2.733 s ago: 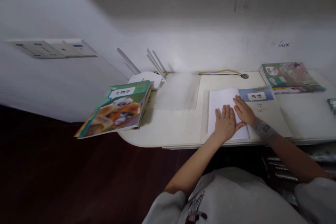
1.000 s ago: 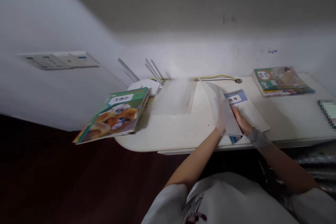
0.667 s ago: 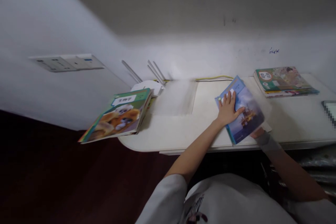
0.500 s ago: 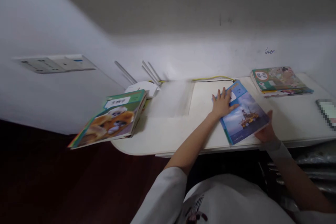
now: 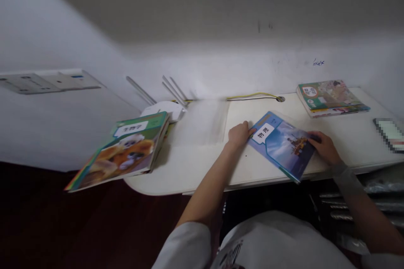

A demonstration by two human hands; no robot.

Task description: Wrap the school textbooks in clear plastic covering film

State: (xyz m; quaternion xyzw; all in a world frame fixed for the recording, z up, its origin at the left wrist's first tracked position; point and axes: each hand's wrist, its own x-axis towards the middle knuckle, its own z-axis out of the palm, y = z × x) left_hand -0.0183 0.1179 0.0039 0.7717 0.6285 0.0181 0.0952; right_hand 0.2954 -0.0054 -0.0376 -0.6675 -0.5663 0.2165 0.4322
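A blue book (image 5: 280,145) with an oil rig on its cover lies tilted in front of me, its lower corner over the front edge of the white desk (image 5: 195,164). My left hand (image 5: 240,133) grips the book's left corner, fingers curled round it. On the opposite side my right hand (image 5: 325,147) pinches the edge, thumb underneath or hidden and fingers on the cover. To the left, a green book (image 5: 126,149) with furry animals on its cover tops a stack that juts past the desk. Another stack of books (image 5: 330,96) sits at the back right.
Behind the green book stands a white router (image 5: 164,111) with several antennas. A yellow cable (image 5: 252,94) runs along the wall to a round hole (image 5: 280,99). A blurred phone (image 5: 389,134) lies at the far right. Wall sockets (image 5: 47,82) are at left.
The blue book has turned and come lower, uncovering the cable hole. My left hand has gone from lying spread on the cover to holding its left corner. My right hand has moved up its edge.
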